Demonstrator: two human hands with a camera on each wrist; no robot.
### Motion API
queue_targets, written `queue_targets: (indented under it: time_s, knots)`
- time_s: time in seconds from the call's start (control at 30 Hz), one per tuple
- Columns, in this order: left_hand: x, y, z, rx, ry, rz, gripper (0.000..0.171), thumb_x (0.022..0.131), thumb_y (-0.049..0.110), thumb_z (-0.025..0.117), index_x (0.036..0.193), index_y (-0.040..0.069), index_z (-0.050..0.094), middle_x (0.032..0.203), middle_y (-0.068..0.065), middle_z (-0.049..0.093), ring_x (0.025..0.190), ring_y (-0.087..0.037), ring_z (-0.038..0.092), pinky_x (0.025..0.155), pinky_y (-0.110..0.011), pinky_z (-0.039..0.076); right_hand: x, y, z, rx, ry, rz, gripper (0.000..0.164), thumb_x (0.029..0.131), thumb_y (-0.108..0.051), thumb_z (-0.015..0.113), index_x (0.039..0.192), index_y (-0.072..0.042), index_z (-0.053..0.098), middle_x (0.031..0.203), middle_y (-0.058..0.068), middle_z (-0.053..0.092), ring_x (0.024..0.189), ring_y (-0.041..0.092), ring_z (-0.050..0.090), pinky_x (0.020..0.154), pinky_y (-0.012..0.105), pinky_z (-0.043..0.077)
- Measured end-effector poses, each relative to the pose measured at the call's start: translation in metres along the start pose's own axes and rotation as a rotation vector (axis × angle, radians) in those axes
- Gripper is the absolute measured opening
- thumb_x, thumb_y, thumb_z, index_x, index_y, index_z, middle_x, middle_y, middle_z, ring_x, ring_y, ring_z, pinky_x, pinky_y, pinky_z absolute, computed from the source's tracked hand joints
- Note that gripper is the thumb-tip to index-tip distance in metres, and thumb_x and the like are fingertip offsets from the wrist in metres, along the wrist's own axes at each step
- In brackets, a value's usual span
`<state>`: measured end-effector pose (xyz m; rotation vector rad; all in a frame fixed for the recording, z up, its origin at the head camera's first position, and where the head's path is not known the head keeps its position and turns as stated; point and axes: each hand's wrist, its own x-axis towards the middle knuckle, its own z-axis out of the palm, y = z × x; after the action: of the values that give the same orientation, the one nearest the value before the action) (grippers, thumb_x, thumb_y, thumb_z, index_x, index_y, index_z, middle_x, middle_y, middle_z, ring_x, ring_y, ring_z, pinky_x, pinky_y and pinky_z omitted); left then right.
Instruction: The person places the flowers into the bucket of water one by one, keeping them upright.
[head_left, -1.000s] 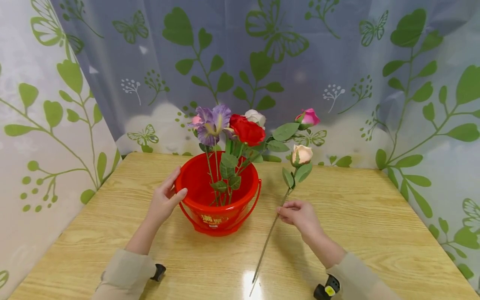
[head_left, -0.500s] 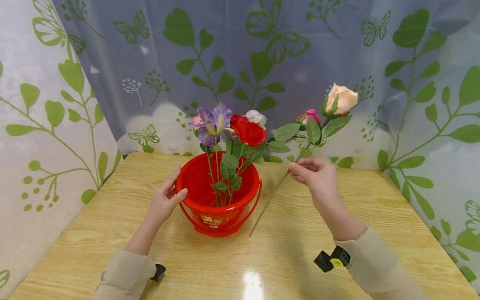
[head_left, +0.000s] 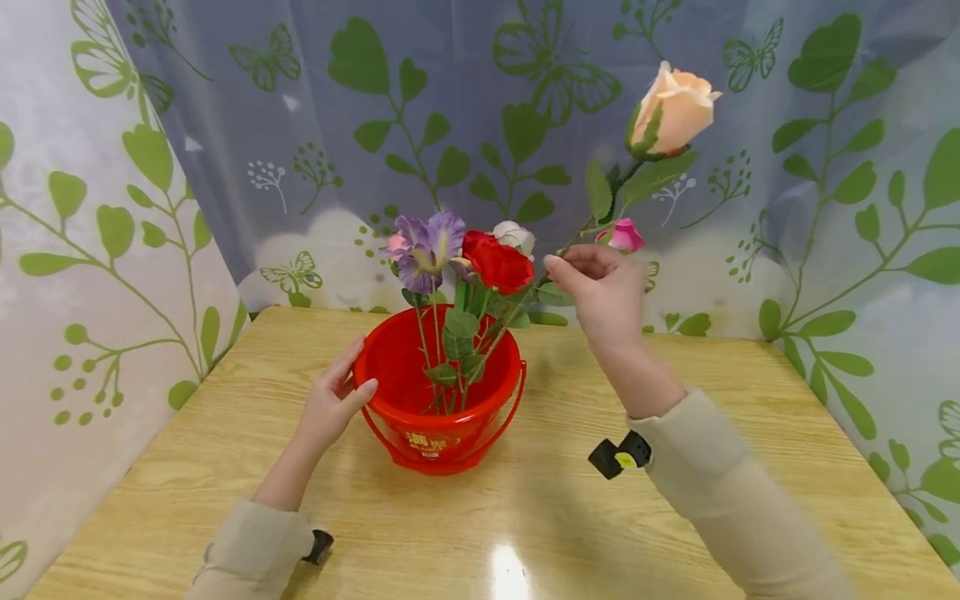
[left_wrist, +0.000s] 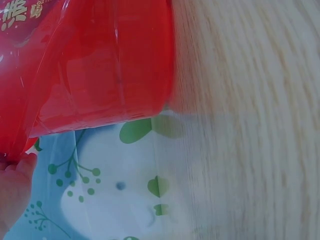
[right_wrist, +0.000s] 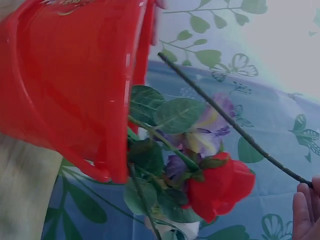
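My left hand (head_left: 330, 396) holds the left rim of a red plastic bucket (head_left: 427, 442), thumb at the rim and fingers along the outer side. In the left wrist view, fingertips (left_wrist: 25, 167) show at the rim. My right hand (head_left: 611, 292) pinches the stem of a peach artificial rose (head_left: 675, 112), raised bloom-up and slanting over the bucket's right side. In the right wrist view, the stem's lower end (right_wrist: 161, 55) hangs free just beyond the rim. Inside the bucket stand a purple iris (head_left: 426, 250), a red rose (head_left: 498, 262), a white bloom (head_left: 515, 237) and a pink rose (head_left: 624, 236).
The bucket stands on a wood-grain table (head_left: 600, 517). Behind it hangs a blue-grey curtain (head_left: 465, 100) printed with green leaves and butterflies. A pale printed curtain (head_left: 90, 333) lines the left side. The bucket's red handle (head_left: 517, 400) hangs down its side.
My right hand has risen and moved away from me, then left toward the bucket, lifting the peach rose from low over the table. My left hand stays on the rim.
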<state>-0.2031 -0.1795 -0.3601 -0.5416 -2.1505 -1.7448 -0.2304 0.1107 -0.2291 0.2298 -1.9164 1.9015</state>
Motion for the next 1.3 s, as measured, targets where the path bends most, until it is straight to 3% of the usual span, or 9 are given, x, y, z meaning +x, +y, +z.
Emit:
queue_targets:
  time_s: [0.3, 0.6, 0.83, 0.93, 1.1, 1.3]
  knots:
    - [0.000, -0.006, -0.006, -0.003, -0.002, 0.005, 0.054, 0.082, -0.011, 0.051, 0.130, -0.016, 0.027, 0.136, -0.029, 0.025, 0.125, -0.039, 0.024, 0.088, -0.015, 0.035, -0.012, 0.034, 0.026, -0.315, -0.146, -0.101, 0.012, 0.077, -0.010, 0.068, 0.080, 0.001, 0.066, 0.074, 0.010, 0.064, 0.068, 0.018, 0.060, 0.056, 0.024, 0.047]
    - [0.001, -0.025, -0.008, -0.006, -0.001, 0.002, 0.056, 0.082, -0.010, 0.054, 0.132, -0.012, 0.029, 0.138, -0.024, 0.027, 0.126, -0.034, 0.025, 0.088, -0.015, 0.036, -0.029, 0.065, 0.044, -0.517, -0.298, -0.132, 0.011, 0.078, -0.015, 0.068, 0.077, -0.004, 0.067, 0.069, 0.003, 0.065, 0.061, 0.013, 0.058, 0.053, 0.025, 0.047]
    - [0.000, -0.005, -0.003, 0.004, 0.006, 0.019, 0.053, 0.081, -0.013, 0.051, 0.129, -0.018, 0.027, 0.135, -0.030, 0.026, 0.124, -0.039, 0.024, 0.089, -0.014, 0.035, -0.029, 0.076, 0.051, -0.660, -0.378, -0.121, 0.011, 0.079, -0.018, 0.067, 0.074, -0.009, 0.068, 0.063, -0.003, 0.061, 0.052, 0.010, 0.050, 0.046, 0.022, 0.040]
    - [-0.001, -0.003, -0.003, 0.003, 0.011, 0.025, 0.054, 0.080, -0.014, 0.051, 0.128, -0.019, 0.027, 0.135, -0.031, 0.026, 0.124, -0.040, 0.024, 0.089, -0.013, 0.035, -0.030, 0.078, 0.053, -0.708, -0.417, -0.110, 0.011, 0.079, -0.018, 0.066, 0.075, -0.009, 0.069, 0.063, -0.004, 0.060, 0.051, 0.010, 0.048, 0.046, 0.022, 0.040]
    - [-0.003, -0.010, -0.004, -0.014, 0.004, 0.022, 0.054, 0.081, -0.013, 0.051, 0.130, -0.015, 0.029, 0.136, -0.027, 0.027, 0.125, -0.037, 0.025, 0.088, -0.013, 0.035, -0.032, 0.081, 0.054, -0.694, -0.426, -0.096, 0.009, 0.080, -0.016, 0.066, 0.077, -0.008, 0.069, 0.066, -0.003, 0.062, 0.053, 0.010, 0.050, 0.048, 0.023, 0.043]
    - [-0.003, -0.010, -0.005, -0.007, 0.000, 0.012, 0.054, 0.081, -0.013, 0.051, 0.130, -0.015, 0.028, 0.136, -0.027, 0.027, 0.125, -0.037, 0.025, 0.089, -0.018, 0.036, -0.037, 0.085, 0.046, -0.477, -0.368, -0.111, 0.008, 0.081, -0.009, 0.063, 0.083, -0.004, 0.067, 0.076, 0.002, 0.064, 0.068, 0.014, 0.058, 0.061, 0.025, 0.050]
